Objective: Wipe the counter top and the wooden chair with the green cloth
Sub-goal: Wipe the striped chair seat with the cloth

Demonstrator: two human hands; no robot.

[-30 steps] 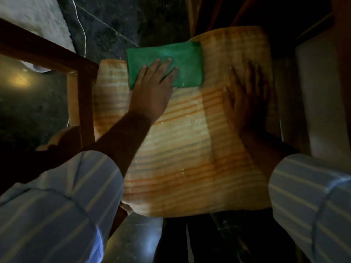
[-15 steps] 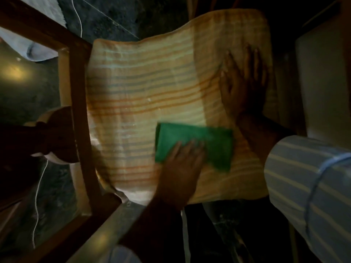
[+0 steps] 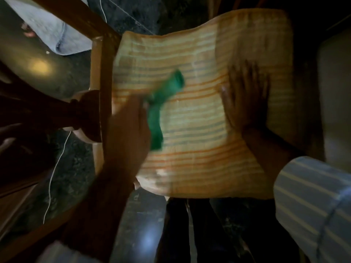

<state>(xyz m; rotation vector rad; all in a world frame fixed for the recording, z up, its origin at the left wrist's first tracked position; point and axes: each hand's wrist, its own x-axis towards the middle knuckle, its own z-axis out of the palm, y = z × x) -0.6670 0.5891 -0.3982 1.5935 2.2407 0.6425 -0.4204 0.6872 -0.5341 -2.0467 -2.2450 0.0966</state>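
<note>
Head view looks straight down, and I see the striped orange-and-cream cushioned seat of the dark wooden chair filling the middle of the scene. My left hand sits at the seat's left edge, blurred, and it grips the crumpled green cloth; the fingers appear closed around the cloth's near part, though the blur hides how exactly they wrap it. The cloth is bunched into a long bent strip that runs from beside the hand up toward the far middle of the seat, lying on or just over the fabric; I cannot tell which. My right hand lies flat on the right side of the seat, palm down, fingers spread and pointing far. A pale blue striped sleeve covers the right forearm at the near right. A thin white cord trails across the dark mottled floor at left, below the chair frame.
</note>
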